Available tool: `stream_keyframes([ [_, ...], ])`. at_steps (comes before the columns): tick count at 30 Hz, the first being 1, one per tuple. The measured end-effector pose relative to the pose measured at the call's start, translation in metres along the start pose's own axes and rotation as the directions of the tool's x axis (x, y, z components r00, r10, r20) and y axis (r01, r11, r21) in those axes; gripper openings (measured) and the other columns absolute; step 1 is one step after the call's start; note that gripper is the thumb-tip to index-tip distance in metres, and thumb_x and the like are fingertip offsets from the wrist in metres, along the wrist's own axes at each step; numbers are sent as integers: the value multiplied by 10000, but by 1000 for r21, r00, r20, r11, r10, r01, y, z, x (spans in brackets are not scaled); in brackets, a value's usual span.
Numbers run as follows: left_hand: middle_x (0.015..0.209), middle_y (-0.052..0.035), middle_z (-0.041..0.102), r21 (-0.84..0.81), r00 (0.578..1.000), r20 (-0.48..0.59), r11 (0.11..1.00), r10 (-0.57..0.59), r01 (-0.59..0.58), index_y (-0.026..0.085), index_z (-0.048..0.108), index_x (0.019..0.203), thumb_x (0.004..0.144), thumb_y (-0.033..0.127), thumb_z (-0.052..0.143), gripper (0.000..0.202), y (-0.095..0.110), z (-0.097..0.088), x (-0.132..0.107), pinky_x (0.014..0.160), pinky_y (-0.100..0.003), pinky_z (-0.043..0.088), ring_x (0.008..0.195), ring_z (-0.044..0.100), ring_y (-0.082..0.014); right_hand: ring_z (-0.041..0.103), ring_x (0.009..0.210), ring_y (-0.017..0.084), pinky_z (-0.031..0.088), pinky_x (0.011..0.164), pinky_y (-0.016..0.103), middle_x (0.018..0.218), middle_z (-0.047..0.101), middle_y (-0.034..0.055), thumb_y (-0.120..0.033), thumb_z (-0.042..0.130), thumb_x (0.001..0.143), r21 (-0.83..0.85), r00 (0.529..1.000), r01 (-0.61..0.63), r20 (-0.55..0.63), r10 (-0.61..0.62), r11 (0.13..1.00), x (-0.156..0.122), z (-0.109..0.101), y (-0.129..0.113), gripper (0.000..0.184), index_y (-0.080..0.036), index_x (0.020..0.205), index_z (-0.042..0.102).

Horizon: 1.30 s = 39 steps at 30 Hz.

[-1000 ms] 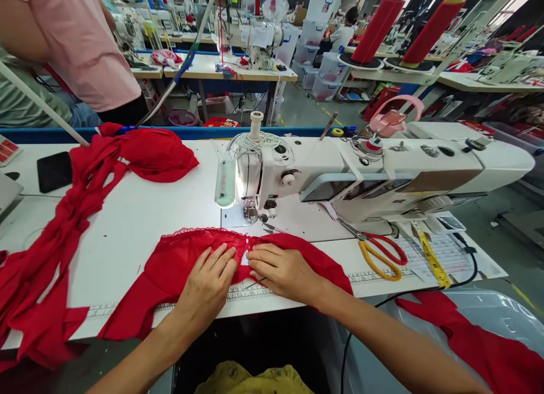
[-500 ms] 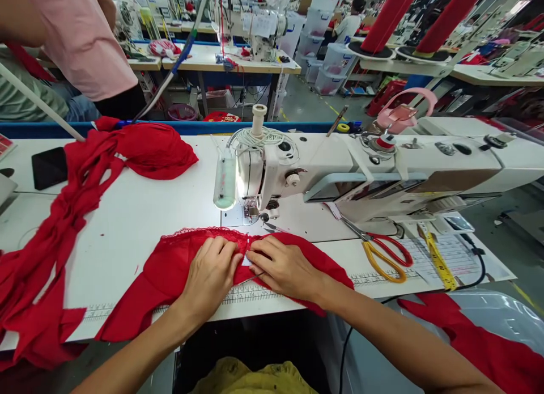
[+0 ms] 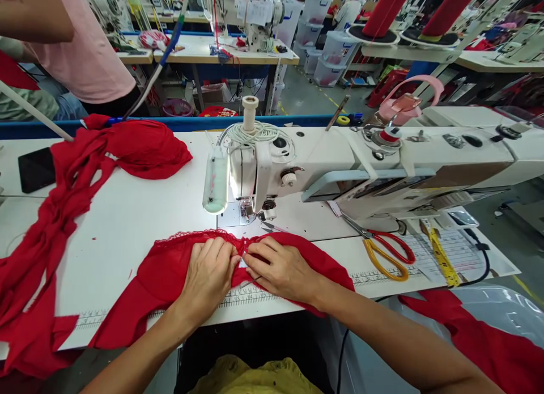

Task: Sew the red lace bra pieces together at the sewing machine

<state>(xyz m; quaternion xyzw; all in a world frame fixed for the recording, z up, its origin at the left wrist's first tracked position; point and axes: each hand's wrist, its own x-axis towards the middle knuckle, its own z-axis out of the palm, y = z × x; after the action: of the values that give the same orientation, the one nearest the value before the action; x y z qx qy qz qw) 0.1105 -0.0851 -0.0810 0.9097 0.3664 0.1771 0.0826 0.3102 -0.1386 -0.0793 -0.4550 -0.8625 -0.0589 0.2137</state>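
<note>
A red garment piece (image 3: pixel 164 275) with lace along its upper edge lies across the front of the sewing table, looking like a bra with two cups. On its left part, my left hand (image 3: pixel 211 272) has its fingers closed on the fabric near the middle. From the other side my right hand (image 3: pixel 283 269) pinches the fabric beside the same centre join. The fingertips nearly meet there, partly hiding the join. Just behind the hands is the needle area of a white sewing machine (image 3: pixel 314 156), apart from the garment.
Scissors (image 3: pixel 389 258) with red and orange handles lie at right, beside a yellow tape measure (image 3: pixel 442 258) on paper. A heap of red fabric (image 3: pixel 63 212) covers the table's left side, near a black phone (image 3: pixel 37 170). More red cloth (image 3: pixel 480 331) hangs over a bin. Another person (image 3: pixel 85 48) stands beyond.
The view has shifted slightly. My hands stay on the garment's middle; a thin dark tool-like line seen by my right fingers before no longer shows, and a lower red strip is now visible between the hands.
</note>
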Motion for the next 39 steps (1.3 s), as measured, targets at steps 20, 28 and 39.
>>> stream_keyframes([
  [20,832,-24,566,-64,997,-65,997,-40,36,188,509,868,1014,217,398,186,1,-1,-2,764,-378,329,799,513,-209,528,973,208,423,560,238,1095,666,74,-254,572,935,-46,999,6,37,-4,999,-4,3,1,185,-212,1083,674],
  [28,1068,-110,611,-16,959,-241,987,150,-158,139,552,1110,970,120,505,149,4,-5,-20,847,-355,474,990,561,-226,540,978,204,443,580,240,1113,658,77,-244,573,933,-9,998,-13,57,14,1000,-4,2,0,194,-203,1104,657],
  [39,1224,-157,618,96,937,-195,956,292,-278,97,540,1274,942,119,573,335,3,-11,-50,1039,-467,507,1205,557,-286,615,939,171,527,731,271,1048,684,71,-169,473,998,346,990,-106,-56,133,932,4,-10,-1,177,-185,1033,646],
])
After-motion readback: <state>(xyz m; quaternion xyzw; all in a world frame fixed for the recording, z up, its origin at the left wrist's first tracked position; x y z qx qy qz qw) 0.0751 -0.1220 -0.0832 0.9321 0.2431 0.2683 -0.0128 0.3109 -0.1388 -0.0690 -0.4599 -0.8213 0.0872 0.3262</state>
